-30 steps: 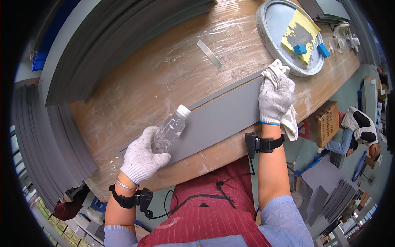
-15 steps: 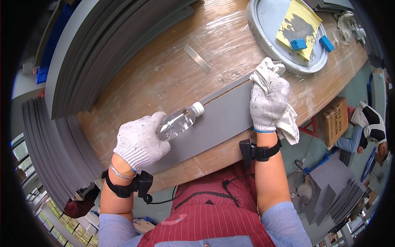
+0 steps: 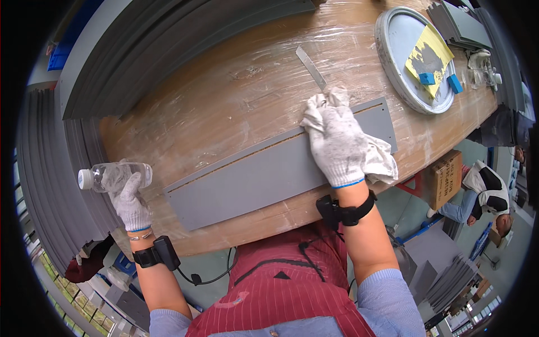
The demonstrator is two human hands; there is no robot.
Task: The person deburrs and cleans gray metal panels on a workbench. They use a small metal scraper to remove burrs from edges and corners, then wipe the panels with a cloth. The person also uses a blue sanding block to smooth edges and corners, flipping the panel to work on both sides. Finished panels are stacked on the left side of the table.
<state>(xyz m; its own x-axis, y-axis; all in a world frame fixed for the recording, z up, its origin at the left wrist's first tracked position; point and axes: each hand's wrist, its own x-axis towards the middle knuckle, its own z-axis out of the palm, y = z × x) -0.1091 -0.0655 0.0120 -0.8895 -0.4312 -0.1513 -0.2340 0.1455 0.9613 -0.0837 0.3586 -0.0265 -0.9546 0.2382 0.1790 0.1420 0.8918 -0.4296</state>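
A clear plastic bottle (image 3: 140,173) with a white cap lies sideways in my gloved left hand (image 3: 128,199), off the left end of a long grey board (image 3: 252,177). The board rests flat near the table's front edge, with a narrow brown groove running along its far side. My right hand (image 3: 337,140), also in a white knitted glove, presses on the board toward its right end. Bunched under that hand is a white cloth (image 3: 380,160), which sticks out past the fingers and hangs beside the wrist.
A thin metal strip (image 3: 311,68) lies on the film-covered table (image 3: 224,118). At right sits a round grey lid (image 3: 391,67) bearing a yellow sheet (image 3: 443,53) and blue blocks (image 3: 427,78). Stacked grey boards (image 3: 140,50) line the back left. Another person (image 3: 483,185) is beyond a cardboard box (image 3: 446,180).
My left hand has carried the bottle left, away from the board, and its cap now points left. My right hand has shifted left along the board with the cloth.
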